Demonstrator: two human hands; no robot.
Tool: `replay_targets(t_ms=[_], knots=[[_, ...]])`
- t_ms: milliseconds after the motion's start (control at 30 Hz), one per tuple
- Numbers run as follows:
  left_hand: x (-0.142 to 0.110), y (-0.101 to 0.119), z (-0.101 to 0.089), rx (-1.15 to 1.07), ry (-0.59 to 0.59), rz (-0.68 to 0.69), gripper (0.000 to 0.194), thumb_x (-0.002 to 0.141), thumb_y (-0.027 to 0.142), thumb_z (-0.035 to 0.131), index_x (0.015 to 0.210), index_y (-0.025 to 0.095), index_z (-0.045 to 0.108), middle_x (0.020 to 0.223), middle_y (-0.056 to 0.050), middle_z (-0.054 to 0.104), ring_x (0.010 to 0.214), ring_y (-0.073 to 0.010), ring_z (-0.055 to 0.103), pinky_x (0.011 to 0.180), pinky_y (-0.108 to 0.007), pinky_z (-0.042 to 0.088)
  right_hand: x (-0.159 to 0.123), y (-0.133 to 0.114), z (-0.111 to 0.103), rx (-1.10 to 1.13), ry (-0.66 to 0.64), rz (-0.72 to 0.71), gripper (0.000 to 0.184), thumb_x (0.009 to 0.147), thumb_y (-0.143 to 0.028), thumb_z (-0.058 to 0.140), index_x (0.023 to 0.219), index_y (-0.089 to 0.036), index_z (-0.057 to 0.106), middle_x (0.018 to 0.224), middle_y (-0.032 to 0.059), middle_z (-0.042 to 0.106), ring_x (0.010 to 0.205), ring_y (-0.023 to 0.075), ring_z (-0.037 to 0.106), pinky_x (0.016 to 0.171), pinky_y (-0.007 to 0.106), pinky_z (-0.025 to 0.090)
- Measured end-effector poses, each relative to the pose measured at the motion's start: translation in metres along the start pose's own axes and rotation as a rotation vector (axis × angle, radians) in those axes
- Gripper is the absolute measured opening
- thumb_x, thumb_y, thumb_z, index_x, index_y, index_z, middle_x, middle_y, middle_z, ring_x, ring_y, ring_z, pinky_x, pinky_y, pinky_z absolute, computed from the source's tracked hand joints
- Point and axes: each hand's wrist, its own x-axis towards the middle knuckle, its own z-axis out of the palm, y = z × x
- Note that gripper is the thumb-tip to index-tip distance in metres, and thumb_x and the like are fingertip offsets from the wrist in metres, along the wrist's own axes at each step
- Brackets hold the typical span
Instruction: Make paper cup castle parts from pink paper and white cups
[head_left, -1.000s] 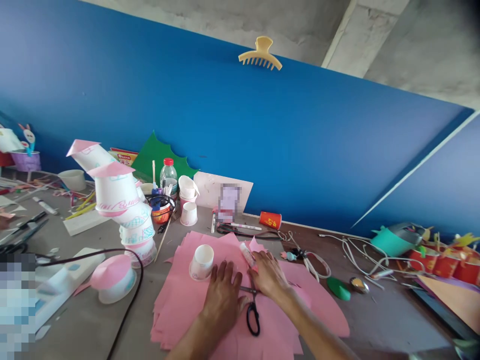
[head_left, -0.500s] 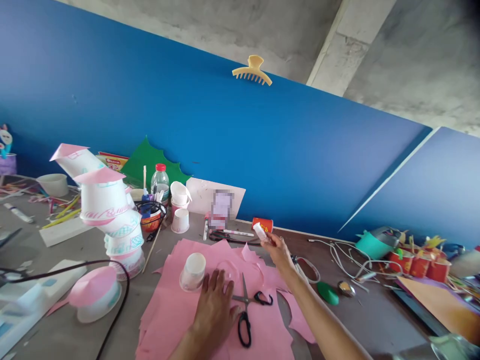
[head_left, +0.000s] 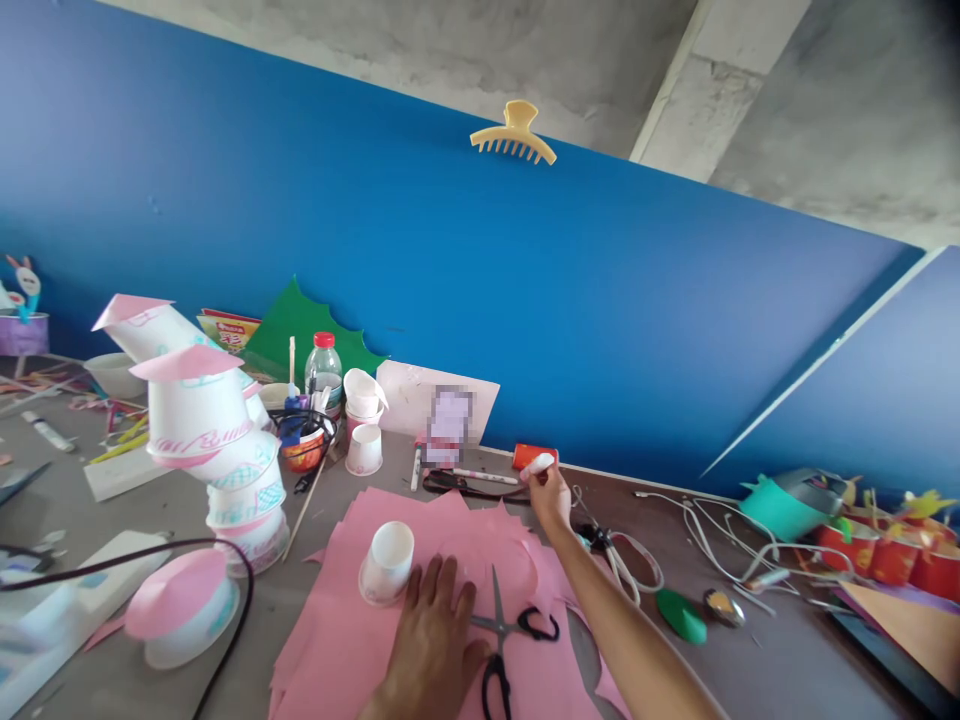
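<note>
Right hand [head_left: 551, 500] has shifted to one o'clock, fingers pinching white tube [head_left: 540, 464]; left hand [head_left: 429, 640], fingers slightly parted, presses pink paper [head_left: 337, 620]; sliding risks scissors [head_left: 501, 627] cut.

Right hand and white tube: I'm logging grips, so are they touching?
Touching. The head view shows the right hand with its fingers closed on the white tube near its lower end.

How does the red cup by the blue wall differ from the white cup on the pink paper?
The red cup lies on its side; the white cup stands upside down. The red cup is by the wall, the white cup on pink paper. Both look like paper cups.
</note>
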Motion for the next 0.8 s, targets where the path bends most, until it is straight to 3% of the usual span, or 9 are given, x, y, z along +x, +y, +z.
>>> replay_targets(t_ms=[200, 433, 567, 667, 800], knots=[[0.001, -0.002, 0.001, -0.009, -0.015, 0.01, 0.052, 0.084, 0.045, 0.054, 0.131, 0.024, 0.052, 0.147, -0.015, 0.04, 0.135, -0.0386, 0.033, 0.108, -0.059, 0.027, 0.006, -0.006, 0.006, -0.164, -0.063, 0.053, 0.032, 0.091, -0.032, 0.057, 0.12, -0.017, 0.055, 0.12, 0.008, 0.059, 0.1, 0.0209, 0.061, 0.083, 0.042, 0.052], [0.0, 0.0, 0.002, -0.011, 0.004, 0.016, 0.05, 0.086, 0.045, 0.052, 0.13, 0.021, 0.053, 0.146, -0.017, 0.04, 0.135, -0.0371, 0.034, 0.108, -0.059, 0.027, -0.004, -0.01, -0.017, -0.25, -0.119, 0.007, 0.033, 0.091, -0.034, 0.057, 0.119, -0.017, 0.056, 0.119, 0.0079, 0.059, 0.1, 0.0211, 0.061, 0.084, 0.043, 0.052], [-0.001, -0.001, 0.004, -0.02, 0.029, 0.013, 0.049, 0.086, 0.044, 0.053, 0.129, 0.021, 0.053, 0.146, -0.015, 0.041, 0.137, -0.0349, 0.031, 0.11, -0.058, 0.025, -0.028, -0.013, -0.032, -0.225, -0.147, -0.136, 0.028, 0.092, -0.03, 0.049, 0.116, -0.018, 0.059, 0.109, 0.0088, 0.065, 0.102, 0.0217, 0.06, 0.088, 0.038, 0.047], [-0.003, -0.002, 0.005, -0.03, 0.069, 0.055, 0.047, 0.086, 0.04, 0.053, 0.129, 0.02, 0.052, 0.143, -0.014, 0.045, 0.137, -0.0328, 0.032, 0.111, -0.057, 0.023, -0.056, -0.022, -0.032, -0.174, -0.292, -0.303, 0.026, 0.088, -0.024, 0.048, 0.106, -0.02, 0.066, 0.103, 0.0057, 0.071, 0.095, 0.0189, 0.064, 0.083, 0.029, 0.047], [-0.004, -0.002, 0.003, -0.064, 0.159, 0.066, 0.035, 0.085, 0.029, 0.053, 0.119, 0.018, 0.057, 0.139, -0.013, 0.05, 0.134, -0.0316, 0.036, 0.111, -0.056, 0.024, -0.093, -0.039, -0.02, -0.177, -0.452, -0.455, 0.02, 0.081, -0.02, 0.055, 0.091, -0.023, 0.072, 0.094, 0.0033, 0.073, 0.089, 0.0194, 0.066, 0.077, 0.025, 0.047]])
